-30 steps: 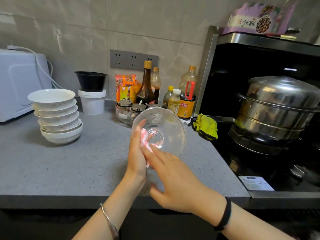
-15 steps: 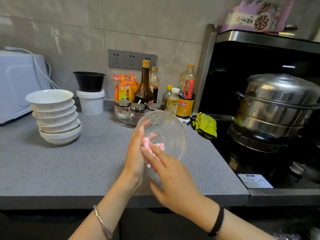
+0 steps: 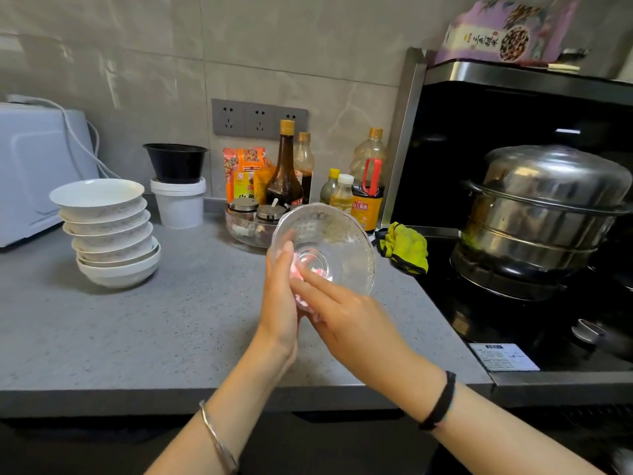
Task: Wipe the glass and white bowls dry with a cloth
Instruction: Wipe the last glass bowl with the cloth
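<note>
bowl stack [image 3: 109,234] left | glass bowl [image 3: 337,240] centre | steamer [image 3: 548,207] right

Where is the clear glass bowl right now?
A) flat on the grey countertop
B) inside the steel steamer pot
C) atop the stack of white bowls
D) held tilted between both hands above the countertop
D: the clear glass bowl is up off the grey countertop, tilted between the left hand and right hand, a pink cloth against it.

Soft, even light fell on my counter [image 3: 137,330]; bright glare streaked the steel pot [image 3: 555,186]; the white bowls [image 3: 109,234] threw a pale shadow; the frame's edges bowed; my right hand [image 3: 349,320] looked slightly smeared.
</note>
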`<state>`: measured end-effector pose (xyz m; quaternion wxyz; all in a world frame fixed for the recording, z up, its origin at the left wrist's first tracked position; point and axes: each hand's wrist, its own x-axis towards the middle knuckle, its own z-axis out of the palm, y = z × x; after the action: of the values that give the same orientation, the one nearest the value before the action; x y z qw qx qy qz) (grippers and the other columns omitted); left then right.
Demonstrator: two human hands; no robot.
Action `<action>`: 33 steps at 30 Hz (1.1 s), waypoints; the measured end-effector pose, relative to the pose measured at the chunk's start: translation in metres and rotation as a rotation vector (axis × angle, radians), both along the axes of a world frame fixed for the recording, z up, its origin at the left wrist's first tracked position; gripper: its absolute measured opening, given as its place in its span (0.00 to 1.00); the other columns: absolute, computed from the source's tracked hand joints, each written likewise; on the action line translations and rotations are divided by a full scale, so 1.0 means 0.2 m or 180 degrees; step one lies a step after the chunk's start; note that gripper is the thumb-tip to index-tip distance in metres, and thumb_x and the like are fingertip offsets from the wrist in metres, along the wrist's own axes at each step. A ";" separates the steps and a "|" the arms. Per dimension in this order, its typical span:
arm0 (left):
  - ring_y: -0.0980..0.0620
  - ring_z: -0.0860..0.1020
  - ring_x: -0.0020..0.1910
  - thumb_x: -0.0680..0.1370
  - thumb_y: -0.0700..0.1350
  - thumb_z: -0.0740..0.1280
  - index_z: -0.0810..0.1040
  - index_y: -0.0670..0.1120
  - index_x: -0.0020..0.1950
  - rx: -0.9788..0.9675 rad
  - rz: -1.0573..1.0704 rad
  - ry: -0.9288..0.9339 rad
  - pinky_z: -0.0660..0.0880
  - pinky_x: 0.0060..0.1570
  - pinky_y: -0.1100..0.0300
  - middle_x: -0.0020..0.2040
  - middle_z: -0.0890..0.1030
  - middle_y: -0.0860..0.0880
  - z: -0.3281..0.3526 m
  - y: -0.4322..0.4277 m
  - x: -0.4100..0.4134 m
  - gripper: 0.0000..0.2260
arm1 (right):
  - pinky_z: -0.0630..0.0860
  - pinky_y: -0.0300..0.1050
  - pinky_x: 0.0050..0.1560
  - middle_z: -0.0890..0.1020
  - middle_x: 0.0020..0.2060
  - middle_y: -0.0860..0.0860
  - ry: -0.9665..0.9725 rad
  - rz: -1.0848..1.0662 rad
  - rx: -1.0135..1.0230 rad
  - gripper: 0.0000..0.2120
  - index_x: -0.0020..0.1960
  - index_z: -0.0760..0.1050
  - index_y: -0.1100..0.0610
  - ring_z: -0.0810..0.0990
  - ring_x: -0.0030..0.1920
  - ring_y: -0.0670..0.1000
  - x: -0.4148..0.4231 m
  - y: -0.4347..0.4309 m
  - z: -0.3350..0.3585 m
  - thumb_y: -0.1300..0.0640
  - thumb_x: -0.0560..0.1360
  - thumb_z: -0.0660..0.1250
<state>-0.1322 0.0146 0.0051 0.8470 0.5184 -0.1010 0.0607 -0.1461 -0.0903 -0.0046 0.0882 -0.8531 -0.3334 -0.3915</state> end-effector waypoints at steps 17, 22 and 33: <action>0.50 0.78 0.60 0.78 0.57 0.55 0.76 0.56 0.60 0.0457 0.0004 -0.0207 0.79 0.53 0.52 0.63 0.76 0.56 0.01 0.08 0.05 0.16 | 0.75 0.44 0.60 0.65 0.74 0.50 0.0806 0.0167 0.0163 0.34 0.75 0.63 0.55 0.72 0.67 0.52 -0.05 -0.02 -0.11 0.65 0.72 0.68; 0.51 0.77 0.61 0.80 0.53 0.54 0.76 0.54 0.61 0.0449 -0.0001 -0.0293 0.77 0.57 0.51 0.65 0.75 0.56 0.02 0.09 0.04 0.15 | 0.78 0.43 0.51 0.65 0.74 0.51 0.0720 0.0299 -0.0042 0.35 0.75 0.60 0.56 0.74 0.62 0.51 -0.05 -0.03 -0.10 0.66 0.72 0.68; 0.43 0.81 0.55 0.70 0.49 0.70 0.70 0.50 0.68 0.0146 -0.1044 0.0080 0.80 0.50 0.49 0.61 0.79 0.40 0.05 0.14 0.01 0.27 | 0.80 0.42 0.37 0.83 0.57 0.52 -0.0350 -0.0298 -0.0747 0.29 0.57 0.81 0.58 0.85 0.47 0.52 0.00 -0.16 0.02 0.63 0.57 0.83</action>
<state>-0.1307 0.0432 0.0158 0.8347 0.5148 -0.1750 -0.0872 -0.1457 -0.1222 -0.0009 -0.0490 -0.8495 -0.3411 -0.3996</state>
